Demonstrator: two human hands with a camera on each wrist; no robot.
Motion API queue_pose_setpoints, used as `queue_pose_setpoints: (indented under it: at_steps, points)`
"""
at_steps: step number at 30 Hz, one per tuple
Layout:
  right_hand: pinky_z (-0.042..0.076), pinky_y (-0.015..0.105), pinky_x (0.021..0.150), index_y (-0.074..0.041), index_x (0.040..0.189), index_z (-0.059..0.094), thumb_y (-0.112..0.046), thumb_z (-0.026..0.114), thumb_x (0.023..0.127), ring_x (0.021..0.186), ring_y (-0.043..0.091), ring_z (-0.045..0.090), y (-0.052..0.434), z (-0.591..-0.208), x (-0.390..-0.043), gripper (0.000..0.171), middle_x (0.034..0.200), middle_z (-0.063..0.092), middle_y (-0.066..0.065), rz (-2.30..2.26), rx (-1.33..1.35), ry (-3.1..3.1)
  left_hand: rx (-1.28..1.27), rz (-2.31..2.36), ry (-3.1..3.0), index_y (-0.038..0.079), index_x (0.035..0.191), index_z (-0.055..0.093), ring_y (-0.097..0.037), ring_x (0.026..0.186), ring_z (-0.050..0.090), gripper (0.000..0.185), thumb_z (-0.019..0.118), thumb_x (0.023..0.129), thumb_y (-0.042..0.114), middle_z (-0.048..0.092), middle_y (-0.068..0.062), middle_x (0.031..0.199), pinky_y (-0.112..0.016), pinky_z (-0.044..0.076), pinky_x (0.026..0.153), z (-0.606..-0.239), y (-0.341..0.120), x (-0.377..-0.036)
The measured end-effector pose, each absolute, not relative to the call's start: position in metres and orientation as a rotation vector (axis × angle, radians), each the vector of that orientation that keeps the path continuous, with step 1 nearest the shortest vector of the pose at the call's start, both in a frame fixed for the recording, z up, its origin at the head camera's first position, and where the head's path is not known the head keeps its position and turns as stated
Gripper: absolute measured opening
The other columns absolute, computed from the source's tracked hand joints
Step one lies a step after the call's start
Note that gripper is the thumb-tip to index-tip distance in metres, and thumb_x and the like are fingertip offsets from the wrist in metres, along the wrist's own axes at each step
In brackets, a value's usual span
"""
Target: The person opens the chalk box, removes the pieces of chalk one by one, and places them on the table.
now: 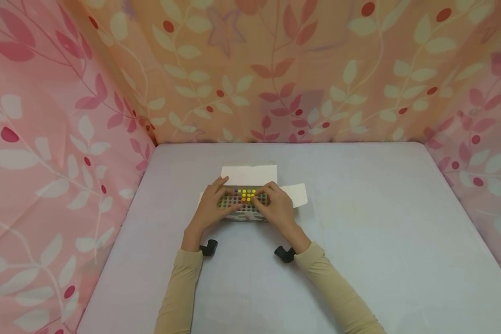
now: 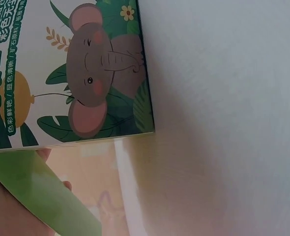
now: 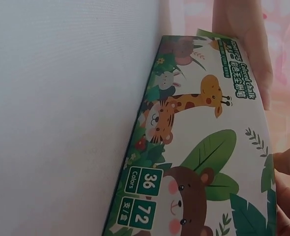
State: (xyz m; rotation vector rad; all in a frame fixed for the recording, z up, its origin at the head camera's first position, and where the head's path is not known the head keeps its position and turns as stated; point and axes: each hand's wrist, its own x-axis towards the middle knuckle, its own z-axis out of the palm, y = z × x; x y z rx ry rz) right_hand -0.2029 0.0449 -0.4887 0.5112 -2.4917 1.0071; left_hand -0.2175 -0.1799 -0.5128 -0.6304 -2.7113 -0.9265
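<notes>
Both hands on an open box of coloured chalk

The left hand point(image 1: 210, 208) and right hand point(image 1: 275, 208) lie curled over the chalk box point(image 1: 244, 204), mid-table point(image 1: 380, 241), flaps open. Fingers hide most chalk ends; whether the right fingertips pinch a stick is unclear. Animal prints cover its sides.

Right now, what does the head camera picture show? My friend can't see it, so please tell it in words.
Two hands, left hand and right hand, rest on an open box of coloured chalk whose yellow and orange tips show between them. The box sits on a pale table, its white flaps folded open, with pink leaf-patterned cloth walls around.
</notes>
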Motion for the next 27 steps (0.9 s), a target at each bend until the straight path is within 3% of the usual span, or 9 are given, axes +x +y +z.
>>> queue_pose_setpoints:
  at_steps: [13, 20, 27]
  points:
    - [0.040, 0.024, 0.051, -0.014, 0.084, 0.068, -0.027, 0.071, 0.081, 0.057, 0.006, 0.048, 0.046, -0.480, -0.204, 0.013, 0.084, 0.059, -0.001, 1.007, 0.509, -2.393, -0.632, -0.962, -2.696, 0.018, 0.098, 0.061, -0.029, 0.140, 0.021, 0.041, 0.069, 0.077, 0.052, 0.032, -0.007, 0.148, -0.061, 0.015, 0.109, -0.514, -0.179, -0.217]
    - [0.034, 0.021, 0.049, -0.012, 0.088, 0.069, -0.019, 0.071, 0.083, 0.060, 0.014, 0.049, 0.064, -0.457, -0.204, 0.009, 0.085, 0.059, 0.001, 1.253, 0.510, -2.287, -0.634, -0.965, -2.705, 0.019, 0.098, 0.060, -0.028, 0.141, 0.019, 0.041, 0.066, 0.078, 0.055, 0.031, -0.005, 0.149, -0.060, 0.015, 0.109, -0.515, -0.181, -0.216]
    - [0.036, 0.040, 0.052, 0.004, 0.087, 0.065, 0.000, 0.069, 0.080, 0.063, 0.034, 0.050, 0.086, -0.409, -0.190, 0.009, 0.084, 0.060, 0.018, 1.419, 0.494, -2.151, -0.634, -0.987, -2.717, 0.020, 0.099, 0.060, -0.027, 0.141, 0.017, 0.040, 0.065, 0.079, 0.054, 0.030, -0.005, 0.150, -0.059, 0.013, 0.110, -0.513, -0.180, -0.215]
